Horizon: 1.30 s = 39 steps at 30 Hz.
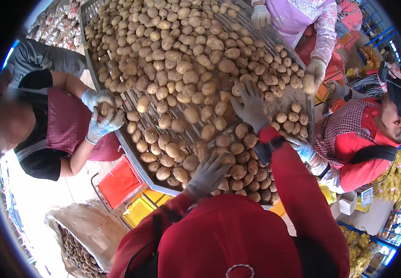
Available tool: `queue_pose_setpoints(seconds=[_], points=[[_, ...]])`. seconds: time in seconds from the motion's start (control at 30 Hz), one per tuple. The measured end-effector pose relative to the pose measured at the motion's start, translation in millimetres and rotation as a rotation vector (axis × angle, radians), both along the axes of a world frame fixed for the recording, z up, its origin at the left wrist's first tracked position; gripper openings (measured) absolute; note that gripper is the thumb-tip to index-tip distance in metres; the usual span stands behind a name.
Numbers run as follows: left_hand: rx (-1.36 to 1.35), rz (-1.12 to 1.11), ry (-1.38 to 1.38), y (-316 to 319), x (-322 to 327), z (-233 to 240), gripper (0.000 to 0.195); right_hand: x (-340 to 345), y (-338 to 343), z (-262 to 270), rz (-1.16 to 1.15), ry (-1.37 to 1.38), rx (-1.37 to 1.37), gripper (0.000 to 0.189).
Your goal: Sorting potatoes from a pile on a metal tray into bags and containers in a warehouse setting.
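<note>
Brown potatoes [183, 78] cover most of a slatted metal sorting table [188, 133]. My left hand, in a grey glove [209, 175], lies with spread fingers on potatoes at the near edge; a potato shows just beyond its fingertips, and whether it is gripped cannot be told. Farther out and to the right, my right hand [250, 101] wears a similar glove. It reaches over the slats with its fingers apart, touching or just above potatoes, and no potato shows in its grasp. Its palm side is hidden.
At the left, a co-worker's gloved hands [105, 113] hold a potato. Other co-workers' gloved hands [314, 76] [302, 147] are at the right rim. Red [118, 180] and yellow [139, 210] crates stand below the table's left edge, near a large sack of potatoes [86, 232].
</note>
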<state>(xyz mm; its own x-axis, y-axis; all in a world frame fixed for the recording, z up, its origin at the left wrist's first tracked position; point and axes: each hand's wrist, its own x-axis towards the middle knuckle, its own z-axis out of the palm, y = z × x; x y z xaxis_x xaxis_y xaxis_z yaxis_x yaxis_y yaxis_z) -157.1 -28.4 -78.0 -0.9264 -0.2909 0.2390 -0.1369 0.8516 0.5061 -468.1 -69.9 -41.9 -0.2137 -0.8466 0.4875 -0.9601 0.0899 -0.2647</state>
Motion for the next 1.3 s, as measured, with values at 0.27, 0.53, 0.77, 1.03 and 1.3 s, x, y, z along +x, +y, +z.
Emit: queue_pose_setpoints(seconds=[0.27, 0.53, 0.77, 1.03, 1.3], points=[[-0.165, 0.405, 0.234, -111.8, 1.0, 50.5, 0.040, 107.4, 20.0, 5.3, 0.286, 0.071, 0.535, 0.031], [-0.490, 0.300, -0.414, -146.9, -107.7, 5.0, 0.046, 81.3, 69.2, -21.8, 0.582, -0.387, 0.019, 0.021], [-0.050, 0.306, -0.090, -78.0, -42.0, -2.5, 0.047, 19.2, -49.2, -1.8, -0.331, -0.479, 0.520, 0.062], [0.244, 0.432, 0.200, -77.8, -4.8, 24.1, 0.039, 38.0, -1.7, 36.2, -0.001, -0.839, 0.359, 0.070], [1.486, 0.367, 0.112, -37.9, 2.9, 101.9, 0.056, 99.5, 68.2, 87.1, 0.456, -0.810, 0.792, 0.059]])
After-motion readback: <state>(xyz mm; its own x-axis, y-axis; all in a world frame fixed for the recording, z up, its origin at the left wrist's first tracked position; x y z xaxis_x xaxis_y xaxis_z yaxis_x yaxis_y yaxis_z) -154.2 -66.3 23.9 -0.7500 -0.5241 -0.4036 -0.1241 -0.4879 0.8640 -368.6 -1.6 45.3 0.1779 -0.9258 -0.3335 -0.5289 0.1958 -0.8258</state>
